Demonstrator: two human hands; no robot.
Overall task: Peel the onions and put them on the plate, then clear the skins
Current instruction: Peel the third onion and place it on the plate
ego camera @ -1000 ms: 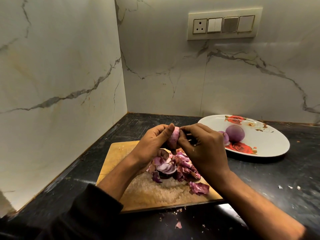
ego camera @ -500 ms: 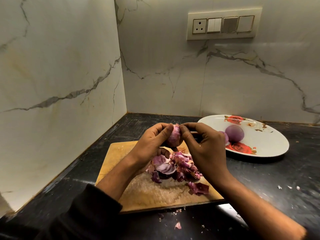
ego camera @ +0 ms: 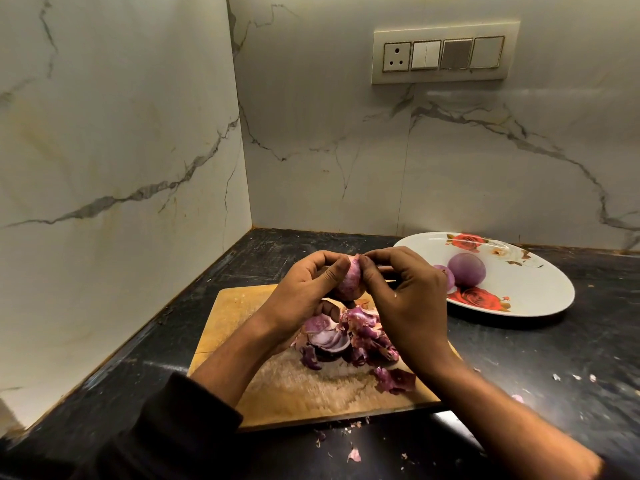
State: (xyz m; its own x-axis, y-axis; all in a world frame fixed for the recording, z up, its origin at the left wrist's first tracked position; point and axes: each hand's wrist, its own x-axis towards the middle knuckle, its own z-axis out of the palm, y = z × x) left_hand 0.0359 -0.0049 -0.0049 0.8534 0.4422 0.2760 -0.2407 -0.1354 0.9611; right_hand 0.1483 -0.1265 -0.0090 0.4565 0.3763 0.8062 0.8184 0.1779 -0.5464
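A dark, almost black long sleeve (ego camera: 180, 424) of soft fabric covers the left arm, pushed back to bunch below the elbow. Both forearms are bare from there down. The left hand (ego camera: 304, 289) and right hand (ego camera: 408, 299) wear no rings, watch or gloves.

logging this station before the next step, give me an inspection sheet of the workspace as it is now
surface: black counter, scuffed, with a wooden cutting board on it.
job's things: one onion held above the board; two peeled onions on the flowered plate, which sits right of the board.
clutter: heap of purple skins on the board; small skin bits on the counter in front of it and to the right.
grips: left hand holds the onion; right hand pinches at its top.
cables: nothing seen.
surroundings: marble wall at left and behind, switch panel with a socket up on the back wall.
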